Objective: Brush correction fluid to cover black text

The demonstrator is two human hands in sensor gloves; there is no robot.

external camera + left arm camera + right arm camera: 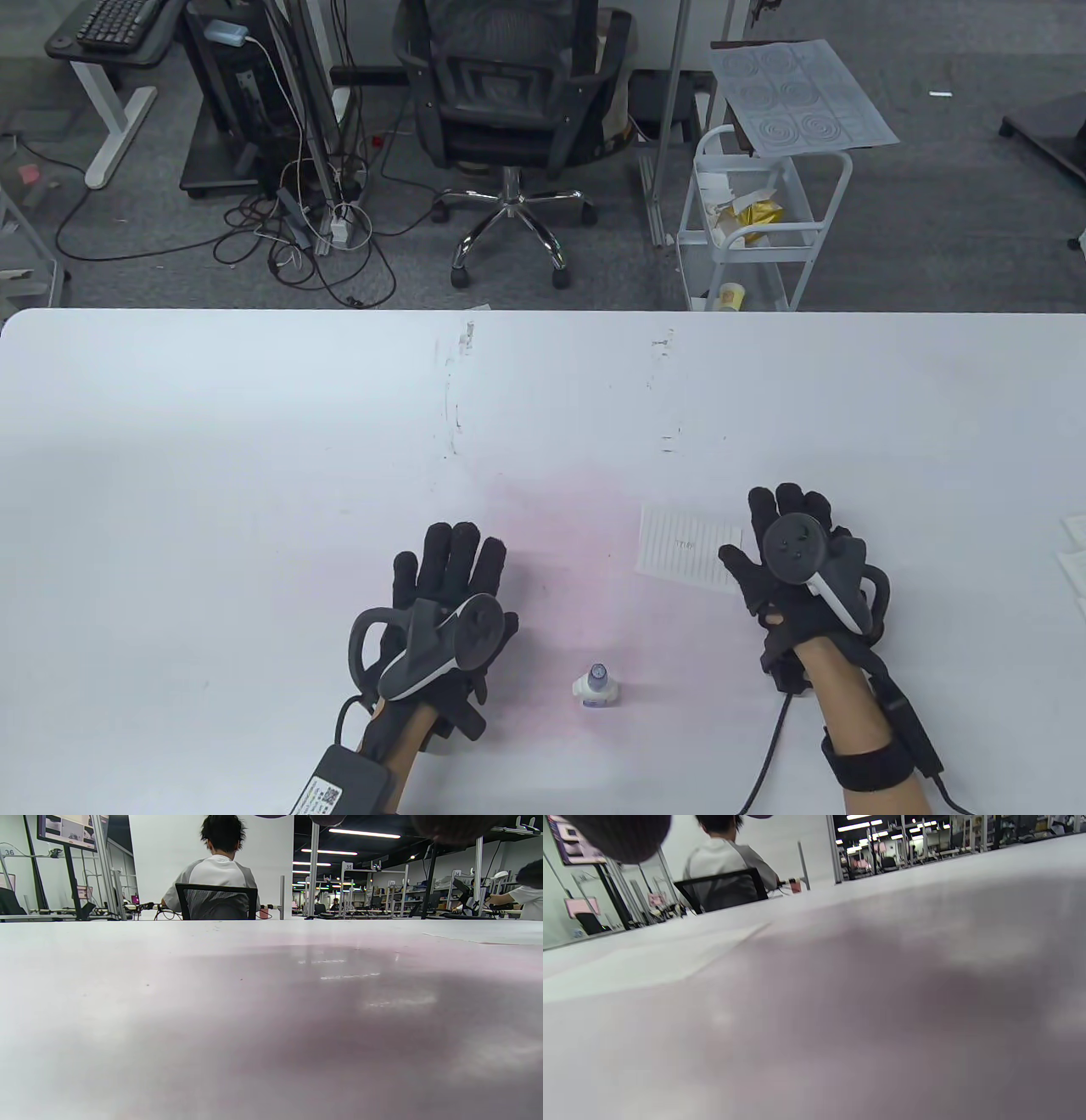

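Observation:
A small white correction fluid bottle (596, 686) with a bluish cap stands on the white table (254, 441) near the front, between my hands. A lined slip of paper (689, 545) with small black text lies flat to the right of centre; it shows as a pale sheet in the right wrist view (640, 963). My left hand (454, 564) lies flat and open on the table, left of the bottle, holding nothing. My right hand (785, 526) lies flat and open, its thumb side over the paper's right edge.
More white papers (1071, 552) lie at the table's right edge. Scuff marks (454, 407) run across the middle of the table. Beyond the far edge stand an office chair (509, 110) and a white cart (755, 221).

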